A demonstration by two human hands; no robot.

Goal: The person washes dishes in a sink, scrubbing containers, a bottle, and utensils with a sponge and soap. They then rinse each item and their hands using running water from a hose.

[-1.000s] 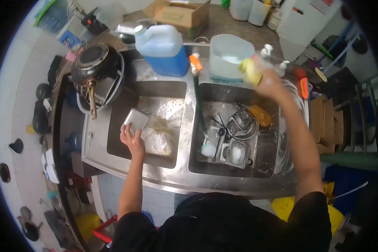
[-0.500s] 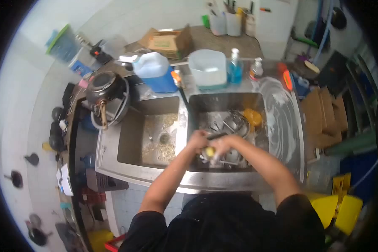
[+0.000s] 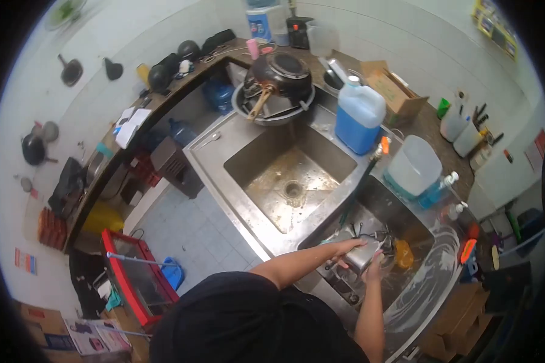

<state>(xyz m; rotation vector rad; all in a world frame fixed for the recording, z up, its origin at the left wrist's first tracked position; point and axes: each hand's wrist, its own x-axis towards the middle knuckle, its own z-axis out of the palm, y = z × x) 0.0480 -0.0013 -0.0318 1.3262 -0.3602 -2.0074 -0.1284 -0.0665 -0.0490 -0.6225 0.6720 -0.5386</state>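
Note:
Over the right sink basin (image 3: 419, 225), both hands are on a shiny metal container (image 3: 362, 256) held tilted. My left hand (image 3: 347, 247) grips its left side, fingers closed round the edge. My right hand (image 3: 374, 266) is closed at its right side, with the fingers partly hidden. Below, metal utensils (image 3: 378, 235) and other wet metal pieces lie in the basin, beside an orange-yellow item (image 3: 404, 254).
The left basin (image 3: 284, 181) has a wet, stained bottom. Behind it stand a blue liquid jug (image 3: 360, 118), a clear tub (image 3: 413, 166) and pump bottles (image 3: 439, 190). A dark wok (image 3: 281, 78) sits on a metal basin at the back. Suds cover the right drainboard (image 3: 427, 284).
The view has swung left, so the sinks appear turned and farther right. A shiny metal container now shows in the hands; the yellow piece seen at the fingers earlier is out of sight.

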